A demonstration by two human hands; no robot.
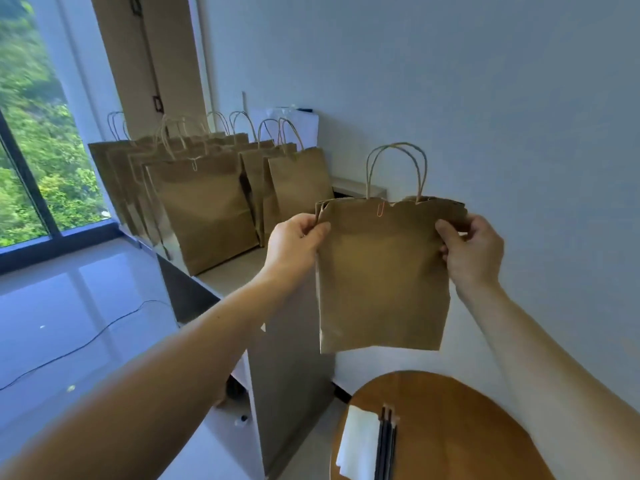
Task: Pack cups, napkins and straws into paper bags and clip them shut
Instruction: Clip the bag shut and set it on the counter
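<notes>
While both hands, left (294,239) and right (472,249), pinch a clipped brown paper bag (384,278), many bags (207,206) stand finished; white napkins (358,445) and black straws (387,445) remain.

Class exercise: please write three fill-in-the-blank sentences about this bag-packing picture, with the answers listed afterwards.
1. A pink wire paper clip sits on the ____ edge of the brown paper bag, which the left hand and right hand grip.
2. On the round wooden table, the thin straws are coloured ____.
3. The folded napkins beside them are coloured ____.
Answers: top; black; white.
</notes>
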